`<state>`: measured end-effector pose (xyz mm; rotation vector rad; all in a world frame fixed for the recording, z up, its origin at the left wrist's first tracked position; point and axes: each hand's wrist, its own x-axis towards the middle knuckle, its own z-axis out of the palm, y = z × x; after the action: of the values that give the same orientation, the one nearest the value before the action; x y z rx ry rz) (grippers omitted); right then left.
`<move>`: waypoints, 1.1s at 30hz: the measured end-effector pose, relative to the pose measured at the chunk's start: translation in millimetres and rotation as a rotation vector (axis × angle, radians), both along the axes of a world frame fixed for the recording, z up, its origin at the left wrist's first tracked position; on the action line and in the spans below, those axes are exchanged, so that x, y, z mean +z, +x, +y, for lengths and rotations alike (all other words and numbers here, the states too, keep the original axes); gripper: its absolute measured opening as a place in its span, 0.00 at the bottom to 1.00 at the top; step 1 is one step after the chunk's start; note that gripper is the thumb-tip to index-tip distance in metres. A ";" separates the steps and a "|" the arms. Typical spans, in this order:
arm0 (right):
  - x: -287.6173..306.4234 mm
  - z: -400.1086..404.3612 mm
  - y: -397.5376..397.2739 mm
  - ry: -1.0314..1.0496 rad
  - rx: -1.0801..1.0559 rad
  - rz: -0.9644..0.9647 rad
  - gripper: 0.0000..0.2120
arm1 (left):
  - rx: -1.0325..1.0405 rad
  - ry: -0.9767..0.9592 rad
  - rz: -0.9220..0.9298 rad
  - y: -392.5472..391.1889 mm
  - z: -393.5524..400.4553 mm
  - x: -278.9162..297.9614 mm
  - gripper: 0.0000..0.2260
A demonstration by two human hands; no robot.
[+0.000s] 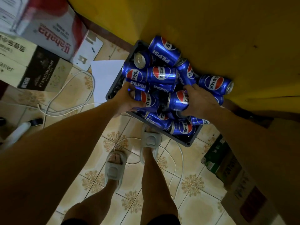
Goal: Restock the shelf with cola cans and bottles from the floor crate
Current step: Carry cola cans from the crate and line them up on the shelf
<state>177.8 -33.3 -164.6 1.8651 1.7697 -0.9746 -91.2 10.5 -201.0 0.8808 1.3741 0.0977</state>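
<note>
A dark plastic crate [186, 141] sits on the tiled floor [97, 159] against a yellow wall [211, 30], heaped with blue cola cans lying every which way. The person stands over it with both arms reaching down.

The left hand [125, 99] has its fingers curled round one can [146, 100] lying on its side at the near left of the heap, thumb under and fingers over the far side. The right hand [198, 99] is wrapped on a second can [178, 100] just beside the first; the thumb side is hidden behind the can, so the grip looks closed, though how firmly is hard to say.

No bottles show in the pile, and the shelf is out of view.

Full cans like these should be stiff and moderately heavy for their size, with smooth, slick painted walls. Taking each round the middle of the barrel, fingers spread wide, seems safest. The rims at the ends give little purchase. The heap is loose, so lifting one out may let its neighbours roll; one can [215, 84] at the far right already lies up at the crate's edge by the wall. A dropped can would dent or fizz.

White cables [78, 88] trail across the floor near the sandalled feet [113, 168], and cardboard boxes [37, 69] stand to the left.
</note>
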 end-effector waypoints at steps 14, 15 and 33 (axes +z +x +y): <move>275.1 -48.1 -145.2 0.055 -1.210 0.791 0.52 | 0.288 0.050 -0.311 -96.9 -41.8 266.8 0.28; 301.5 -55.1 -158.2 0.073 -1.247 0.873 0.41 | 0.342 0.056 -0.348 -109.3 -46.6 287.4 0.27; 536.5 -108.4 -310.8 0.082 -1.289 1.825 0.31 | 1.023 0.250 -1.038 -210.1 -130.3 538.4 0.29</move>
<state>-133.0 -141.7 371.9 1.9888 0.4607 -3.8750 -301.3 -119.8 337.4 0.1361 0.6772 1.3364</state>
